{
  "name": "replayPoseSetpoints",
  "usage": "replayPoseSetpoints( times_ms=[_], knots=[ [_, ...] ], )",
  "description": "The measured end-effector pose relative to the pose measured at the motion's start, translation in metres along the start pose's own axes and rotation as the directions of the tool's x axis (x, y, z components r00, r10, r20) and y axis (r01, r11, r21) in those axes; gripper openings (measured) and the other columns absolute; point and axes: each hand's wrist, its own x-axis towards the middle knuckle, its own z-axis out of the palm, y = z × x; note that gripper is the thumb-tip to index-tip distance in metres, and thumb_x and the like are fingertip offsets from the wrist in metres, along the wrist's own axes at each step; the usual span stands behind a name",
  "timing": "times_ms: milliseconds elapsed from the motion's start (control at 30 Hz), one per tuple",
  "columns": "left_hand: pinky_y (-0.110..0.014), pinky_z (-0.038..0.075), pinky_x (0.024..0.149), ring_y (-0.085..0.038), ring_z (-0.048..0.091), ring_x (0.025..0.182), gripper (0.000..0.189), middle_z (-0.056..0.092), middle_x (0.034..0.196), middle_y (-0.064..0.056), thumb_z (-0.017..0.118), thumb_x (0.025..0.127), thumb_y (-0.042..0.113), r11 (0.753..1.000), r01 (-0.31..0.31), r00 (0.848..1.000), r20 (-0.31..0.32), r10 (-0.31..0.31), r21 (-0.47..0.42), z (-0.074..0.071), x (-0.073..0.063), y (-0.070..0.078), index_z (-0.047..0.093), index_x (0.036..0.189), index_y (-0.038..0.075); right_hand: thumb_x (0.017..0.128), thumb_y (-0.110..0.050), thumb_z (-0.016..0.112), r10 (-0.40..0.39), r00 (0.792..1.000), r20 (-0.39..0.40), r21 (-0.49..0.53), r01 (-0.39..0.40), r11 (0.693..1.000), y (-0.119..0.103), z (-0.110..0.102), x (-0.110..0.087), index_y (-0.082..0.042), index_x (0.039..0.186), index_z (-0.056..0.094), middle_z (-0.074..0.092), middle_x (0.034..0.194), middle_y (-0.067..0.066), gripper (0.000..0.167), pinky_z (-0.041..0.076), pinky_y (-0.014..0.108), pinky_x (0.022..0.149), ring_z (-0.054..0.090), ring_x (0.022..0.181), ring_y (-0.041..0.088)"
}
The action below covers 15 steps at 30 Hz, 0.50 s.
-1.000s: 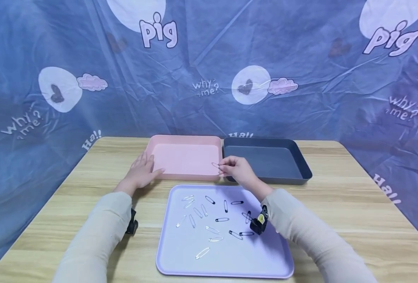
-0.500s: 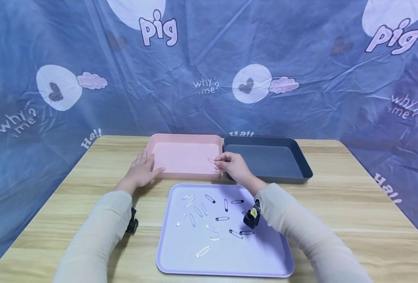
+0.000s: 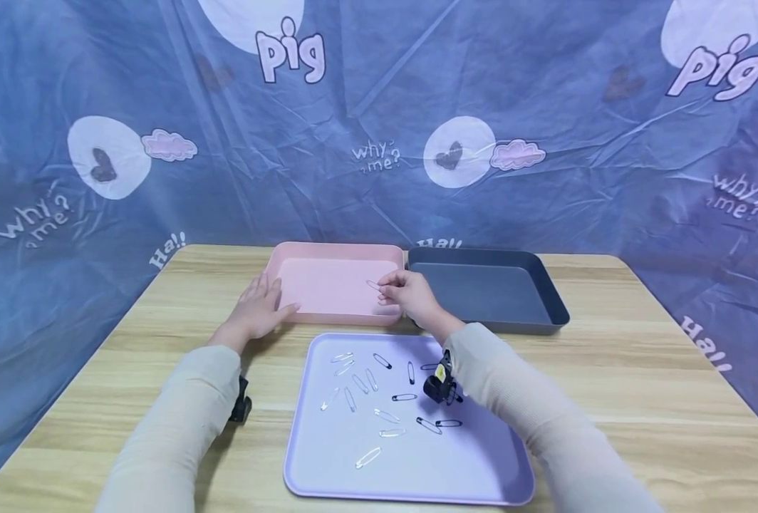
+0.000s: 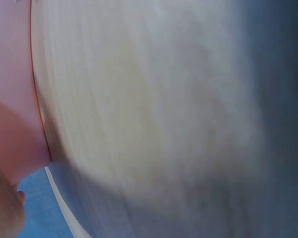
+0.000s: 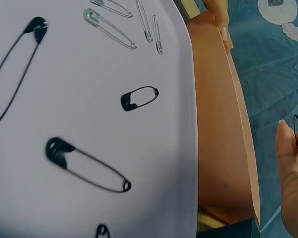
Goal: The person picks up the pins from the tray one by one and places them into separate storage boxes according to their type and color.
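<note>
My right hand (image 3: pixel 409 296) pinches a safety pin (image 3: pixel 372 285) between thumb and fingers, over the right part of the pink tray (image 3: pixel 321 281). The pin's colour is hard to tell; in the right wrist view its tip sticks up from the fingertips of the right hand (image 5: pixel 294 178). At the pink tray's left front corner, my left hand (image 3: pixel 255 308) rests on the rim with fingers spread. Nearer me, the lavender tray (image 3: pixel 328 477) bears several silver safety pins (image 3: pixel 360 464) and several black ones (image 3: pixel 395 397). My right wrist camera hides some black pins in the head view.
A dark grey-blue tray (image 3: pixel 488 292) stands right beside the pink one. Both sit at the back of the wooden table (image 3: pixel 622 370), in front of a blue printed cloth (image 3: pixel 379 192). The lavender tray lies just in front of them.
My right hand has moved left and slightly away from me with the safety pin, from the pink tray's right edge further over it. The left hand has stayed in place.
</note>
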Motion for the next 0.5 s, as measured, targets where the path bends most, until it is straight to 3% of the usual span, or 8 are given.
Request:
replayPoseSetpoints(
  times_ms=[67, 200, 500],
  knots=[
    [-0.049, -0.001, 0.1, -0.04, -0.005, 0.126, 0.079, -0.006, 0.138, -0.028, 0.03, 0.086, 0.054, 1.0, -0.007, 1.0, -0.007, 0.007, 0.0, 0.0, 0.0, -0.001, 0.01, 0.136, -0.005, 0.079, 0.011, 0.053, 0.056, 0.998, -0.009, -0.011, -0.056, 0.998, -0.006, 0.004, 0.0, 0.013, 0.089, 0.057, 0.058, 0.085, 0.023, 0.011, 0.051, 0.029, 0.064, 0.059, 0.06, 0.016],
    [-0.049, 0.0, 0.101, -0.039, -0.004, 0.126, 0.079, -0.005, 0.138, -0.028, 0.032, 0.087, 0.053, 1.0, -0.017, 1.0, -0.013, 0.017, 0.002, 0.001, 0.001, -0.001, 0.011, 0.136, -0.005, 0.078, 0.012, 0.052, 0.097, 0.995, 0.017, -0.003, -0.097, 0.995, -0.009, 0.009, 0.004, 0.016, 0.092, 0.055, 0.055, 0.092, 0.03, 0.015, 0.051, 0.029, 0.066, 0.057, 0.058, 0.012],
    [-0.047, -0.001, 0.101, -0.038, -0.004, 0.127, 0.082, -0.007, 0.138, -0.027, 0.028, 0.085, 0.058, 1.0, -0.016, 1.0, -0.009, 0.016, 0.005, 0.002, 0.002, -0.003, 0.009, 0.136, -0.003, 0.08, 0.01, 0.051, 0.084, 0.996, 0.003, -0.093, -0.084, 0.992, -0.01, 0.017, 0.013, 0.013, 0.088, 0.057, 0.059, 0.084, 0.022, 0.01, 0.051, 0.026, 0.063, 0.058, 0.06, 0.015]
  ],
)
